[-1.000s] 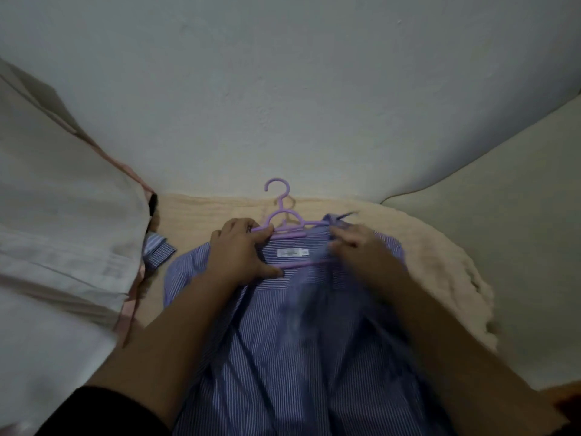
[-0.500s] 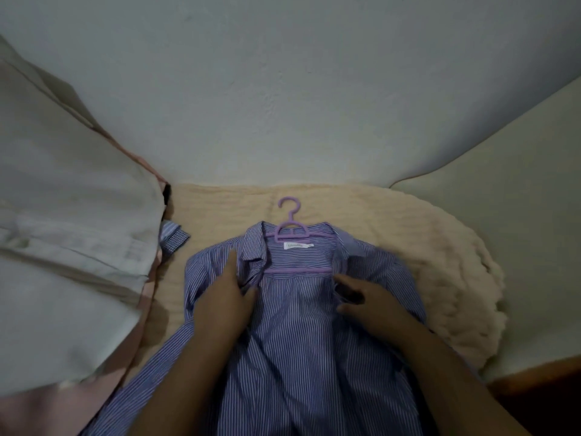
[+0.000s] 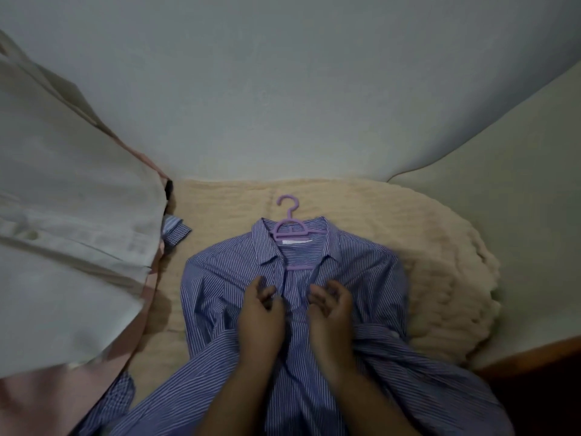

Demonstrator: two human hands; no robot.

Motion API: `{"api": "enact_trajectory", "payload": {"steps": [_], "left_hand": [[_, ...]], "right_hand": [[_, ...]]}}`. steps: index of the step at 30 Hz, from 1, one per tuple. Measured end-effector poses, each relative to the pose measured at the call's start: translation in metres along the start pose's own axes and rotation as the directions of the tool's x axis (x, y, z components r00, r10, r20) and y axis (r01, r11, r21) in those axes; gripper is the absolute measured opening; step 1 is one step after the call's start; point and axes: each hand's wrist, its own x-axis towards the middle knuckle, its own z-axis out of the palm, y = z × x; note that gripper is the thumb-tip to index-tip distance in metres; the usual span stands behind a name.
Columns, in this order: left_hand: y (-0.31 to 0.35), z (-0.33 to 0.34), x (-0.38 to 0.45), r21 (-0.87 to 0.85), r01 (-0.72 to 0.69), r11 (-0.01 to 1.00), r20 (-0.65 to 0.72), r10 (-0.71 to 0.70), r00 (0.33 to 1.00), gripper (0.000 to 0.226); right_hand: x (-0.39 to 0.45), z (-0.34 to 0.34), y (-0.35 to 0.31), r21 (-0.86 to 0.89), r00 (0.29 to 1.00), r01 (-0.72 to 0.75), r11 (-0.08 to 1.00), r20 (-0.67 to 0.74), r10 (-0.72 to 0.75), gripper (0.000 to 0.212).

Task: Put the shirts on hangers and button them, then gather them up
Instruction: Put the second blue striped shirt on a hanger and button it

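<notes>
A blue-and-white striped shirt (image 3: 361, 269) lies front up on a cream blanket (image 3: 434, 247), collar pointing away from me. A purple plastic hanger (image 3: 287, 226) sits inside it, its hook sticking out past the collar and its lower bar showing in the open neck. Both hands are on the chest just below the collar. My left hand (image 3: 261, 313) pinches the left front edge with curled fingers. My right hand (image 3: 330, 309) curls its fingers on the right front edge. The shirt's lower part runs under my forearms.
White and pink garments (image 3: 63, 247) hang close on the left. A striped cuff (image 3: 176, 229) pokes out beside them and a checked cloth (image 3: 116, 401) lies at bottom left. A pale wall (image 3: 283, 89) rises behind. A wooden edge (image 3: 534, 357) borders the right.
My hands came down from the collar and hanger to the chest and drew together at the front opening. The collar now lies spread flat over the hanger.
</notes>
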Motion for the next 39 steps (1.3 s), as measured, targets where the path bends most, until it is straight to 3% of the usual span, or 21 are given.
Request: {"api": "enact_trajectory", "payload": {"steps": [4, 9, 14, 16, 19, 22, 25, 28, 30, 32, 35, 37, 39], "left_hand": [[0.008, -0.004, 0.011, 0.146, -0.075, 0.986, -0.028, 0.080, 0.996, 0.056], [0.023, 0.001, 0.036, 0.138, -0.048, 0.989, 0.077, 0.038, 0.996, 0.071], [0.021, -0.005, 0.044, -0.065, 0.079, 0.995, 0.062, -0.075, 0.995, 0.064], [0.019, -0.012, 0.038, 0.011, 0.057, 0.998, 0.099, -0.058, 0.993, 0.070], [0.017, -0.028, 0.027, 0.352, -0.047, 0.935, 0.152, -0.008, 0.988, 0.077], [0.023, -0.045, 0.016, 0.593, -0.095, 0.800, 0.171, -0.010, 0.985, 0.081], [0.035, -0.055, 0.007, 0.700, -0.106, 0.706, 0.176, -0.028, 0.984, 0.083], [0.049, -0.061, -0.001, 0.656, -0.079, 0.750, 0.185, -0.058, 0.981, 0.085], [0.057, -0.059, -0.013, 0.484, -0.083, 0.871, 0.212, -0.024, 0.977, 0.087], [0.057, -0.048, -0.030, 0.304, -0.091, 0.948, 0.252, 0.012, 0.968, 0.084], [0.033, -0.023, -0.051, 0.199, -0.021, 0.980, 0.314, -0.043, 0.948, 0.078], [0.009, -0.015, -0.057, 0.162, 0.030, 0.986, 0.257, -0.072, 0.964, 0.073], [-0.005, -0.013, -0.058, 0.119, 0.032, 0.992, 0.182, -0.053, 0.982, 0.068]], "right_hand": [[0.009, -0.001, -0.007, -0.082, 0.997, -0.050, 0.995, 0.055, 0.054, 0.043], [0.033, 0.008, -0.016, -0.219, 0.981, -0.070, 0.973, 0.163, 0.107, 0.055], [0.045, 0.004, -0.023, -0.214, 0.943, -0.151, 0.965, 0.261, 0.205, 0.055], [0.044, -0.001, -0.026, -0.240, 0.934, -0.175, 0.955, 0.268, 0.238, 0.054], [0.047, -0.016, -0.028, -0.291, 0.918, -0.211, 0.933, 0.269, 0.292, 0.046], [0.042, -0.031, -0.037, -0.577, 0.925, -0.026, 0.816, 0.295, 0.238, 0.044], [0.032, -0.038, -0.047, -0.804, 0.919, 0.184, 0.565, 0.344, 0.191, 0.044], [0.022, -0.042, -0.055, -0.852, 0.901, 0.214, 0.477, 0.362, 0.241, 0.038], [0.018, -0.042, -0.052, -0.849, 0.902, 0.171, 0.500, 0.340, 0.267, 0.039], [0.010, -0.039, -0.041, -0.754, 0.937, 0.053, 0.655, 0.264, 0.227, 0.036], [-0.007, -0.031, -0.022, -0.333, 0.965, -0.207, 0.920, 0.086, 0.249, 0.020], [-0.019, -0.030, -0.011, -0.154, 0.966, -0.249, 0.956, 0.038, 0.257, 0.023], [-0.024, -0.029, 0.001, -0.120, 0.979, -0.197, 0.973, 0.019, 0.201, 0.027]]}}
